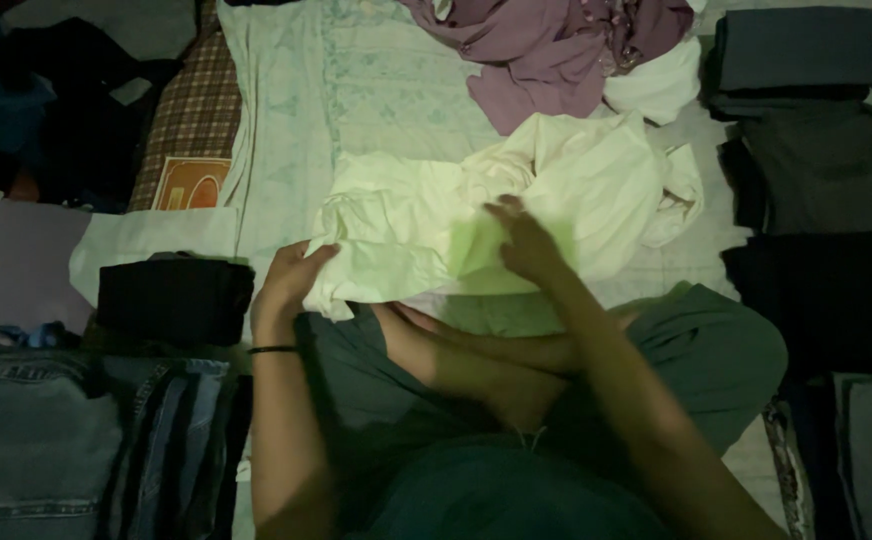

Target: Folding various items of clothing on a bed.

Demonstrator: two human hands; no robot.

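Observation:
A crumpled pale cream garment (556,190) lies on the bed sheet in front of my crossed legs. My left hand (291,275) grips the garment's lower left edge, fingers curled over the cloth. My right hand (526,240) rests flat on the middle of the garment, fingers spread, holding nothing. A black band circles my left wrist.
A purple cloth heap (546,45) lies at the far side. Folded dark clothes (816,110) are stacked along the right. A folded black garment (174,298) and jeans (46,440) sit at my left, with a checked pillow (196,100) beyond. The pale patterned sheet (356,90) covers the bed.

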